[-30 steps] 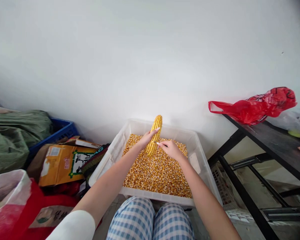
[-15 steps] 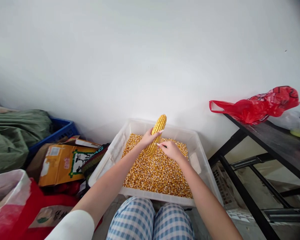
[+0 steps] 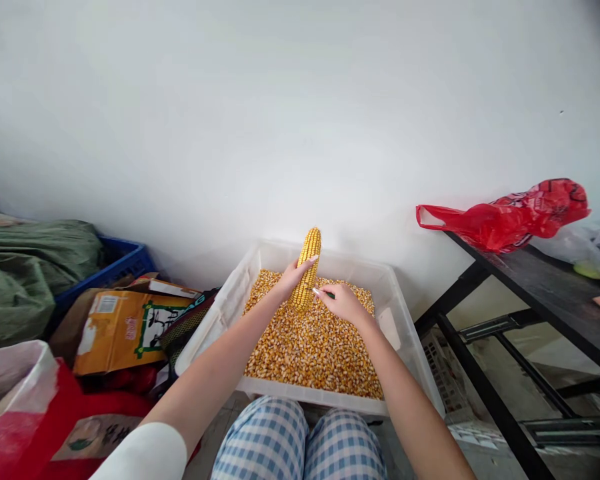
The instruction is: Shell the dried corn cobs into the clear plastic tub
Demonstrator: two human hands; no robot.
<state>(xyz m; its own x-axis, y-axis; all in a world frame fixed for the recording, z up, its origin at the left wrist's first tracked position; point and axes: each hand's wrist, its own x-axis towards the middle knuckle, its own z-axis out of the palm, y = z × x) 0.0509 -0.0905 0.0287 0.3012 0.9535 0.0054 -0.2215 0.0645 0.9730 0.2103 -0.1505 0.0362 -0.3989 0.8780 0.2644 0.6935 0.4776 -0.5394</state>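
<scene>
My left hand [image 3: 291, 279] is wrapped around a yellow corn cob [image 3: 309, 257] covered in rows of kernels. The cob stands tilted, its upper end rising above my fingers and its lower end just over the loose corn kernels [image 3: 315, 360]. Close to the cob's right side, my right hand [image 3: 344, 303] is closed in a pinch on a small dark tool [image 3: 331, 295]. Most of that tool is hidden by my fingers, so its exact kind is unclear. Loose kernels fill much of the translucent plastic bin [image 3: 413, 347] beneath both hands.
To the right stands a black table [image 3: 570, 280] with a red plastic bag [image 3: 510, 217] on it. On the left are a blue crate [image 3: 125, 263] with green cloth, a cardboard box [image 3: 115, 330] and a red and white sack [image 3: 35, 400]. A white wall rises behind the bin.
The cob and my left hand have shifted slightly left, and the cob leans less to the right. My right hand remains close to the cob's side.
</scene>
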